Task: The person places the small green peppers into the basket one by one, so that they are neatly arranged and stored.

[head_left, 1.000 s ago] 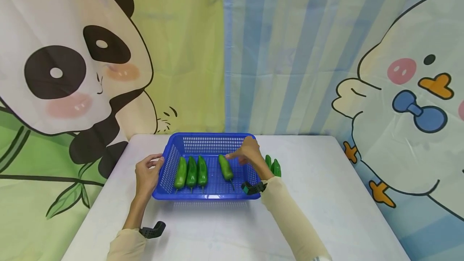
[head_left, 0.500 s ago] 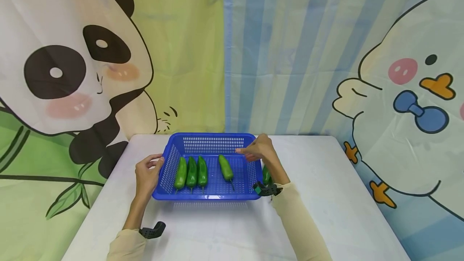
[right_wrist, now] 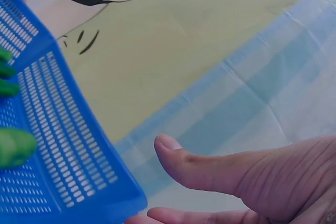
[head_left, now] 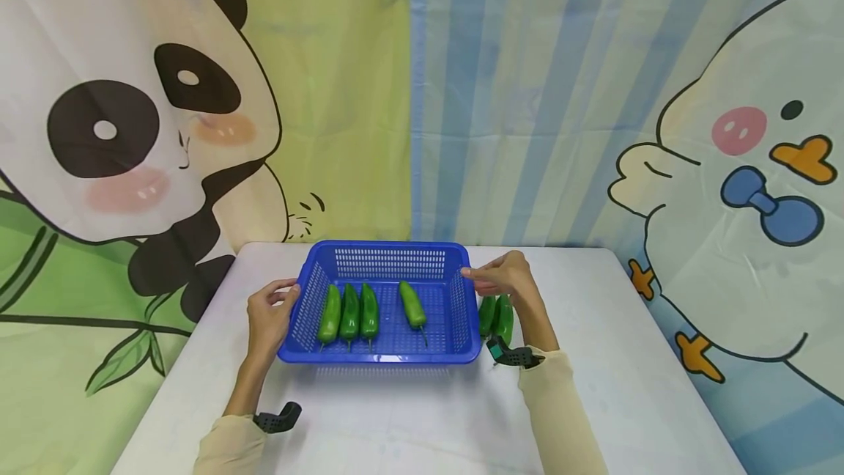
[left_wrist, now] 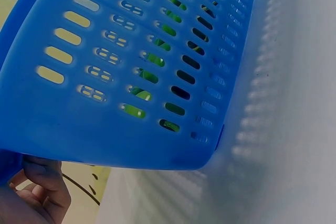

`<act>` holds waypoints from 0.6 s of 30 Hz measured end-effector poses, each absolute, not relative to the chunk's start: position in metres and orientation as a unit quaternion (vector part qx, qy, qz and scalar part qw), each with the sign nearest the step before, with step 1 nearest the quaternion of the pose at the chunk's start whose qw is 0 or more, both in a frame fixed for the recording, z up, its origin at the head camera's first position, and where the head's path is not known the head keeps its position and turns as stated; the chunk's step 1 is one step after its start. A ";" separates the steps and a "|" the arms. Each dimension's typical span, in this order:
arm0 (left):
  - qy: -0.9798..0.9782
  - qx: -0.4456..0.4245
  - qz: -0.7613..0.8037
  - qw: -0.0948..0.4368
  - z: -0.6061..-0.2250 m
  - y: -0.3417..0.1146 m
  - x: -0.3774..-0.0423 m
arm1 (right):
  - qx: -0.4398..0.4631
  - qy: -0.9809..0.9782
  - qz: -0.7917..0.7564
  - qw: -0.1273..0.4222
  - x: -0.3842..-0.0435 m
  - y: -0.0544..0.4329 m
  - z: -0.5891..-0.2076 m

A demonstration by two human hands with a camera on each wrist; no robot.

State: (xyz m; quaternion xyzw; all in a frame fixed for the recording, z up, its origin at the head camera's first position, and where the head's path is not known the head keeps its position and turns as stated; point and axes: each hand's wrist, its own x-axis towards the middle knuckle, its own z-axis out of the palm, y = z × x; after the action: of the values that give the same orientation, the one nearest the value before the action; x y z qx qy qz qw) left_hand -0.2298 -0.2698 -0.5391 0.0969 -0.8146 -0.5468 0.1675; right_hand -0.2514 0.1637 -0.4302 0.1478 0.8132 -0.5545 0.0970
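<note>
A blue plastic basket (head_left: 379, 359) holds green peppers: three side by side at the left, one pepper (head_left: 412, 305) apart toward the right. My left hand (head_left: 269, 315) grips the basket's left rim; in the left wrist view its curled fingers (left_wrist: 50, 182) show under the rim. At the basket's upper right corner is my right hand (head_left: 504, 277). In the right wrist view, its thumb (right_wrist: 205, 171) stands apart from the fingers with nothing between them, the fingertips close to the basket corner. Two more green peppers (head_left: 504, 317) lie below that hand, outside the basket.
Everything stands on a white-covered table (head_left: 409, 416). Behind it hang a green curtain with a panda print (head_left: 105, 130) and a blue striped curtain (head_left: 514, 94) with a white bird print. Each wrist wears a small black device.
My right hand has moved right, from beside the lone pepper inside the basket to the outside of its right rim. The left hand and the peppers have stayed in place.
</note>
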 end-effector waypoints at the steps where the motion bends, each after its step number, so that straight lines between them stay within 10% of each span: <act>1: -0.815 0.097 -0.547 0.167 -0.539 -0.270 -0.230 | 0.151 0.817 -0.549 0.094 -0.250 0.166 -0.431; 18: -0.811 0.090 -0.555 0.161 -0.540 -0.271 -0.230 | 0.177 0.808 -0.555 0.084 -0.236 0.216 -0.451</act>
State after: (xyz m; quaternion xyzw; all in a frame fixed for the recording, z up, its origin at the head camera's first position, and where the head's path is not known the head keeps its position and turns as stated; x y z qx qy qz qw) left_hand -0.2302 -0.2714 -0.5402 0.0902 -0.8113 -0.5546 0.1612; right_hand -0.2356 0.2164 -0.4511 0.1773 0.8085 -0.5548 0.0843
